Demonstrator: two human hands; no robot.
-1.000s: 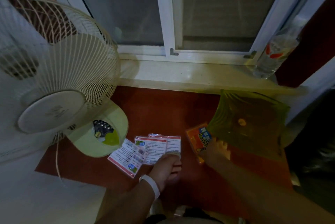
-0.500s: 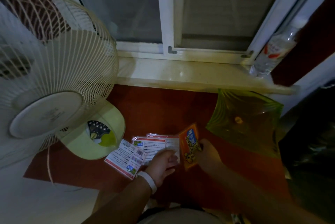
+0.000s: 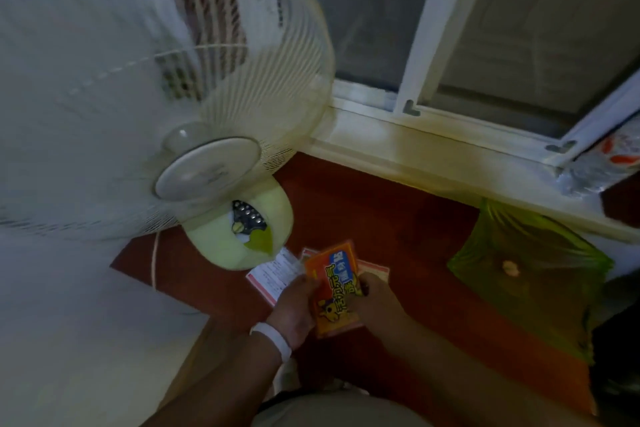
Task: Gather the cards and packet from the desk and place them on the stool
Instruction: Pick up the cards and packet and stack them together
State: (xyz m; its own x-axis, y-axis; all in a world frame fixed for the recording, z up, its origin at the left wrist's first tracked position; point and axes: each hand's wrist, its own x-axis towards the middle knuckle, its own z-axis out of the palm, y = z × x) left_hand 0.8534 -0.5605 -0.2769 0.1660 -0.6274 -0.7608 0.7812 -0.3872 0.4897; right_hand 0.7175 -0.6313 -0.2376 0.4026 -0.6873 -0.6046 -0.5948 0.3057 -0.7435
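An orange packet (image 3: 337, 288) with a blue label and cartoon print is held between both hands, on top of a white card with a red border whose corner (image 3: 375, 269) sticks out at the right. My left hand (image 3: 294, 309) grips the stack's left edge; it wears a white wristband. My right hand (image 3: 375, 298) holds the right edge. Another white and red card (image 3: 273, 271) lies on the red desk (image 3: 381, 219) just left of the stack, against the fan's base. No stool is in view.
A large white fan (image 3: 173, 80) stands at the left on a pale green base (image 3: 242, 232). A green translucent plastic item (image 3: 530, 271) lies at the right. Behind runs a white window sill (image 3: 433, 156) with a plastic bottle (image 3: 602, 163) at the far right.
My right hand has carried the orange packet left onto the cards under my left hand, and both hands now hold the stack. The camera has swung left and closer.
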